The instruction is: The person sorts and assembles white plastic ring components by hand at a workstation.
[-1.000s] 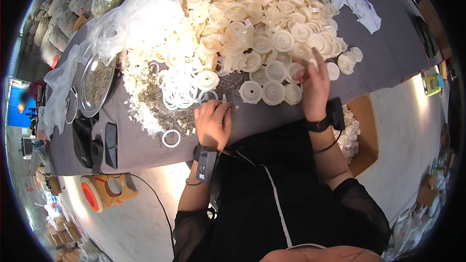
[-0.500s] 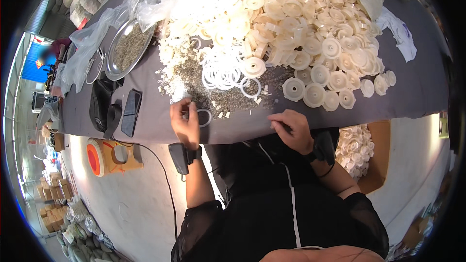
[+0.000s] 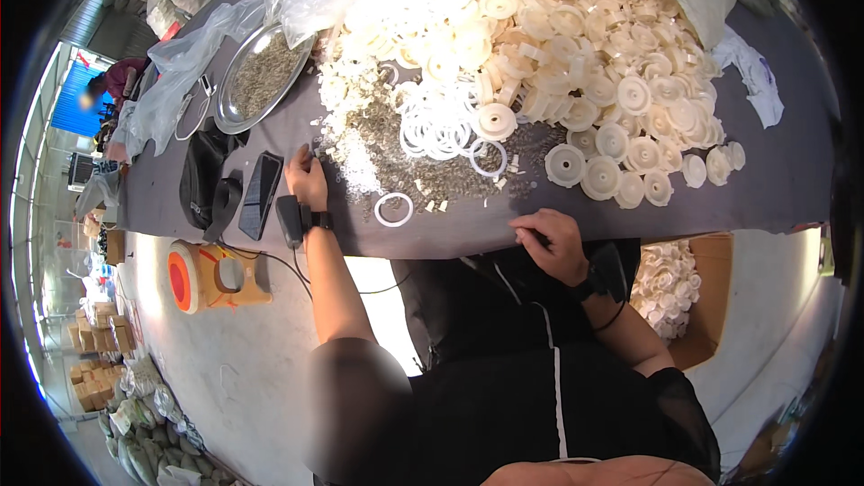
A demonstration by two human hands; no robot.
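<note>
My left hand is at the left edge of a heap of small cream pieces, beside a black phone. Its fingers are curled, and whatever they may hold is hidden. Over the table's near edge, my right hand has thumb and forefinger drawn together; anything between them is too small to make out. One white ring lies alone between my hands. Beyond it are many tiny grey parts and a cluster of white rings.
A large heap of cream round plastic parts covers the far right. At left stand a metal tray of small parts and a black pouch. Below are an orange-and-tan stool and a cardboard box of white parts.
My left hand has moved left, away from the white ring and tiny parts, to beside the phone. My right hand stays almost where it was. The whole view has shifted slightly.
</note>
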